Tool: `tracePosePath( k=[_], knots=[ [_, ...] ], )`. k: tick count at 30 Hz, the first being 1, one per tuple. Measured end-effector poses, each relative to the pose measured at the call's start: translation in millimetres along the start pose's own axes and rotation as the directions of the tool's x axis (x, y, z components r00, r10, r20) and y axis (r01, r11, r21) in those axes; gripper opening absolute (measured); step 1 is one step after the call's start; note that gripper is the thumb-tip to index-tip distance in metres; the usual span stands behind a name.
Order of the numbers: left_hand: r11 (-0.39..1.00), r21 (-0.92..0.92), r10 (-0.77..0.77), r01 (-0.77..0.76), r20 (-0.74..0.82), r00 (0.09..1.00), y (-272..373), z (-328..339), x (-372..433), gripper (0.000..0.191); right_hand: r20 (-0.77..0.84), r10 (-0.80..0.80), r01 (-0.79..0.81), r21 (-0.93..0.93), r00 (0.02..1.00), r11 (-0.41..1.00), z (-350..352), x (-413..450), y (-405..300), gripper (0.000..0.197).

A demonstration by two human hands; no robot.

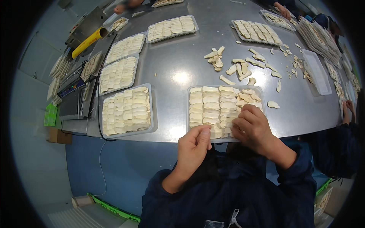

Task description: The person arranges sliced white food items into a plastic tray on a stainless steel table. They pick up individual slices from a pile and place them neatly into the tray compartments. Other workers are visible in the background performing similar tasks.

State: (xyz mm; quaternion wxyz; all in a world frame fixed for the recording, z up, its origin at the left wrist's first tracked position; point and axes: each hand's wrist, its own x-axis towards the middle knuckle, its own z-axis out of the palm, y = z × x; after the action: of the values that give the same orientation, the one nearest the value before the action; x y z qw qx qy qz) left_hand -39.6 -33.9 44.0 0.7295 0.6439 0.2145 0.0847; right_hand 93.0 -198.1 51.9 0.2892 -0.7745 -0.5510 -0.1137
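Observation:
A clear plastic tray (188, 111) lies before me at the edge of the metal table. Pale dried mushroom slices (211, 107) overlap in it in upright columns, with a looser pile at its upper right. My left hand (196, 142) is at the tray's near edge, fingers curled and thumb against them; whether it holds a slice cannot be seen. Over the tray's lower right is my right hand (251, 125), its fingertips down at the slices and partly hidden. Loose slices (242, 68) are scattered on the table beyond the tray.
Filled trays stand at the left (127, 111), far left and back, and another at the back right (256, 32). An upside-down or bare white tray (318, 71) lies right, near stacked trays (319, 40). A sealing machine (74, 88) with a cable is left. Other people's hands (282, 10) are at the far edges.

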Motion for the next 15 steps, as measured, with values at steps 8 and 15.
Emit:
tracePosePath(
  k=[8, 15],
  knots=[
    [1.0, 0.007, 0.003, -0.002, -0.074, 0.997, -2, -7, -6, 0.021, -0.147, 0.131, -0.137, -0.032, 0.98, 0.99, -24, -5, 31, 0.02],
    [0.999, -0.013, 0.03, -0.031, -0.084, 0.996, -1, -3, -5, 0.023, -0.25, 0.554, -0.601, -0.46, 0.794, 0.654, -60, -26, 204, 0.021]
  ],
)
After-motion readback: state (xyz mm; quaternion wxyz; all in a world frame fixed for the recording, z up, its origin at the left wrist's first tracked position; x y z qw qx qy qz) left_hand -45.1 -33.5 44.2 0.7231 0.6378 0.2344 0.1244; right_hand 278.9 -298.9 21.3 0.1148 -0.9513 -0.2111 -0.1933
